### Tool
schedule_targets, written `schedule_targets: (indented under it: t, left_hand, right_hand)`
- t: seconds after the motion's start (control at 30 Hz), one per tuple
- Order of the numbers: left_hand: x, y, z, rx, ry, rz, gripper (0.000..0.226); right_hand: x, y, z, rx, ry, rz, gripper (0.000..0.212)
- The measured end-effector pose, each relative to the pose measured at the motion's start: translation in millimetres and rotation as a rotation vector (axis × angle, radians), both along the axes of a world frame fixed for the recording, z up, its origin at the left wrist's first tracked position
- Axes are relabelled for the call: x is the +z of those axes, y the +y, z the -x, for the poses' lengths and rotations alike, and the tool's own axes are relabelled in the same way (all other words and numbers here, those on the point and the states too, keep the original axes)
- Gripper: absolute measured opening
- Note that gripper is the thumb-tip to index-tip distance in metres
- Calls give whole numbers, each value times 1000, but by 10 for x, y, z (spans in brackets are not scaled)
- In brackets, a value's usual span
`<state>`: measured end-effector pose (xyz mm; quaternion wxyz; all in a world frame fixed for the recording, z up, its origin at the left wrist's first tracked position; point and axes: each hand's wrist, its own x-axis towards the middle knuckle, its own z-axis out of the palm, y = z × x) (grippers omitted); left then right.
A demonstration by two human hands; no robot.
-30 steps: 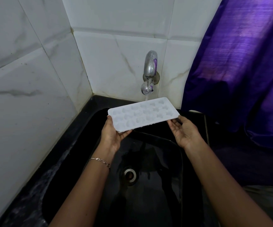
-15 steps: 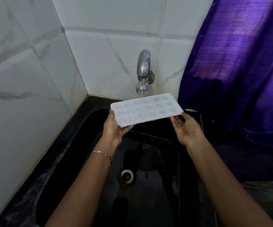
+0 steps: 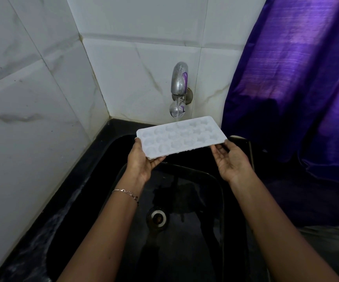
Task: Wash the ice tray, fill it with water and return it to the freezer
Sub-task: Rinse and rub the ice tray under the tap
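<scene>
I hold a white ice tray, cavities up and roughly level, over the black sink. It sits just below the chrome wall tap. A thin stream of water falls from the spout onto the tray's far edge. My left hand grips the tray's left end, thumb on the rim and fingers underneath. My right hand lies palm up at the right end, its straight fingertips touching the tray's corner.
The sink drain lies below between my forearms. White marble-look tiles cover the left and back walls. A purple curtain hangs at the right, close to the sink's rim. The black counter edge at the left looks wet.
The tray has risen slightly and moved back under the spout, so the stream now lands on it. Both hands kept their places at the tray's ends.
</scene>
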<state>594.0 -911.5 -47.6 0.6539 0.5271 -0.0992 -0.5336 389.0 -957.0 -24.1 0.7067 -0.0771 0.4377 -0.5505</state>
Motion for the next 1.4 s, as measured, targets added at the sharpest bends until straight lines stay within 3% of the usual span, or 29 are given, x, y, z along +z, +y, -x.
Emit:
schedule_targets:
  t: [0.4,1.4]
  left_hand:
    - [63,-153,163,-87,-17,-13,40]
    - [61,-248,255,-133,0,-18,42]
  right_hand:
    - [8,20,157,-111,39,6,12]
    - [47,-36,288,-151,58,-6,13]
